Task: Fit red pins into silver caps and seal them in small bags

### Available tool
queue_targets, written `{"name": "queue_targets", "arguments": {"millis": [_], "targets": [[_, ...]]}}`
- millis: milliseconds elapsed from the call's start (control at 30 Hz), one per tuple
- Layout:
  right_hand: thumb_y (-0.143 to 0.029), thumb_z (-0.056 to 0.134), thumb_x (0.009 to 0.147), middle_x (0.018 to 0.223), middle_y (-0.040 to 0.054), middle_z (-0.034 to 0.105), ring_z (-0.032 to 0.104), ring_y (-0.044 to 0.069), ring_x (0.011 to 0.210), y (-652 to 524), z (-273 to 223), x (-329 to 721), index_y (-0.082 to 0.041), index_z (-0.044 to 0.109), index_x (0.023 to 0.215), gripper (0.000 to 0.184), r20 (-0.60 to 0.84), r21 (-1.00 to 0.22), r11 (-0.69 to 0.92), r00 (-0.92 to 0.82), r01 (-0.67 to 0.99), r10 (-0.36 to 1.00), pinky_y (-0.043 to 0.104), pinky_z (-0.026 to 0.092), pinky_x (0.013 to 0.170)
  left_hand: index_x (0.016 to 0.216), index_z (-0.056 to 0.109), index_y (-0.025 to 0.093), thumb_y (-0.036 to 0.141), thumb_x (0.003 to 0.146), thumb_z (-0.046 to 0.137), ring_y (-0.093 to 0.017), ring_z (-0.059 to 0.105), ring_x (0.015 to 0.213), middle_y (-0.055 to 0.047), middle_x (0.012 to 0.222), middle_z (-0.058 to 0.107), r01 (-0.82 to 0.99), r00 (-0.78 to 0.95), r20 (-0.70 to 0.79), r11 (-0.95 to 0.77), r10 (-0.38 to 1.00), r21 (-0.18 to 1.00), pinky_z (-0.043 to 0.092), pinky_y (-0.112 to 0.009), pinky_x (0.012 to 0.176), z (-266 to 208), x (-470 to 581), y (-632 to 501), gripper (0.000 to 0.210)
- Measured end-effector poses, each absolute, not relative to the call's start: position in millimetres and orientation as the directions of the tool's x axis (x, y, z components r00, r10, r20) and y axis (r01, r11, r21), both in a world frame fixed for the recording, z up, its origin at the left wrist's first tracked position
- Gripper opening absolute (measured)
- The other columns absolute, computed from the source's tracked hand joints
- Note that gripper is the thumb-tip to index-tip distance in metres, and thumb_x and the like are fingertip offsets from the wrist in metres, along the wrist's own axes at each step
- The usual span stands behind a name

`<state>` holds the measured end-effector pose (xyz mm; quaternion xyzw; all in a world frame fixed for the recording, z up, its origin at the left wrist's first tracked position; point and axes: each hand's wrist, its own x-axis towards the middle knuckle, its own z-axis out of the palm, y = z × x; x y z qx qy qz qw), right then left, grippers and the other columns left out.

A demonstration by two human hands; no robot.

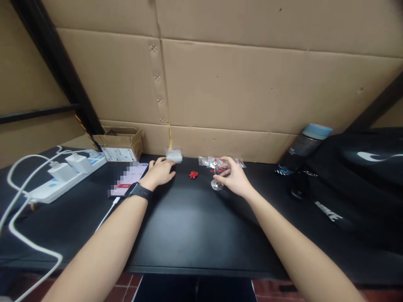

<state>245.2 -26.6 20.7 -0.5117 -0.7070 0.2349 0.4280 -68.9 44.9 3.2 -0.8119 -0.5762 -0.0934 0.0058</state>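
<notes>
Loosely spread, the left hand adjoins a packet, contents blurred, the right holding a clear object.

This looks like a makeshift desk booth; whether in an office or a workshop, I cannot tell. A cardboard wall, tied through at eleven o'clock, backs a black desk, with a dark post at ten. Everyday office clutter shares the top: a power strip with chargers toward nine, a bottle and bag around three. Red floor tiles show near seven.
</notes>
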Motion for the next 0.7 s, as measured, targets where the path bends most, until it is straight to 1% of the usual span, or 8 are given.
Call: {"name": "queue_targets", "arguments": {"millis": [133, 300, 433, 567, 633, 700], "targets": [[-0.025, 0.079, 0.073, 0.108, 0.0058, 0.069, 0.07, 0.016, 0.072, -27.1, 21.1, 245.0, -0.025, 0.05, 0.126, 0.06, 0.367, -0.775, 0.371, -0.113, 0.511, 0.923, 0.03, 0.057, 0.066, 0.132, 0.061, 0.027, 0.036, 0.089, 0.054, -0.036, 0.036, 0.141, -0.009, 0.147, 0.057, 0.934, 0.318, 0.189, -0.341, 0.929, 0.104, 0.03, -0.055, 0.106, 6.4, -69.1, 42.8, 0.045], [-0.025, 0.079, 0.074, 0.108, 0.0051, 0.07, 0.069, 0.015, 0.074, -26.9, 21.4, 245.2, -0.026, 0.051, 0.125, 0.059, 0.363, -0.776, 0.365, -0.109, 0.515, 0.925, 0.028, 0.056, 0.065, 0.117, 0.07, 0.021, 0.028, 0.091, 0.053, -0.032, 0.049, 0.132, -0.013, 0.133, 0.066, 0.932, 0.312, 0.333, -0.355, 0.89, 0.074, 0.034, -0.05, 0.101, 9.6, -68.5, 42.3, 0.033], [-0.024, 0.079, 0.074, 0.108, 0.004, 0.07, 0.069, 0.015, 0.074, -27.1, 22.7, 245.6, -0.026, 0.052, 0.125, 0.058, 0.37, -0.767, 0.367, -0.105, 0.527, 0.923, 0.029, 0.056, 0.069, 0.105, 0.074, 0.023, 0.02, 0.092, 0.05, -0.028, 0.059, 0.12, -0.01, 0.12, 0.073, 0.92, 0.291, 0.451, -0.377, 0.844, 0.111, 0.035, -0.045, 0.096, 12.6, -69.9, 44.6, 0.028], [-0.023, 0.08, 0.072, 0.107, 0.0042, 0.069, 0.069, 0.015, 0.073, -28.6, 25.6, 244.4, -0.025, 0.054, 0.124, 0.058, 0.349, -0.777, 0.35, -0.103, 0.523, 0.931, 0.029, 0.056, 0.069, 0.096, 0.076, 0.025, 0.017, 0.091, 0.05, -0.028, 0.065, 0.106, -0.008, 0.103, 0.077, 0.917, 0.275, 0.481, -0.377, 0.832, 0.128, 0.037, -0.042, 0.09, 10.7, -72.8, 48.9, 0.028], [-0.023, 0.079, 0.072, 0.107, 0.0047, 0.069, 0.069, 0.015, 0.073, -29.4, 26.5, 243.5, -0.025, 0.054, 0.124, 0.058, 0.338, -0.783, 0.339, -0.101, 0.522, 0.936, 0.029, 0.056, 0.067, 0.098, 0.074, 0.025, 0.017, 0.09, 0.053, -0.026, 0.066, 0.102, -0.006, 0.1, 0.077, 0.919, 0.254, 0.502, -0.367, 0.827, 0.14, 0.037, -0.04, 0.087, 8.4, -73.2, 50.8, 0.024], [-0.024, 0.079, 0.073, 0.107, 0.0049, 0.069, 0.069, 0.015, 0.074, -29.6, 26.4, 243.1, -0.025, 0.055, 0.125, 0.057, 0.335, -0.787, 0.338, -0.103, 0.516, 0.937, 0.029, 0.056, 0.067, 0.104, 0.07, 0.024, 0.017, 0.09, 0.056, -0.025, 0.067, 0.1, -0.004, 0.098, 0.078, 0.923, 0.217, 0.534, -0.35, 0.817, 0.16, 0.038, -0.037, 0.084, 6.7, -72.5, 51.7, 0.021]]}}
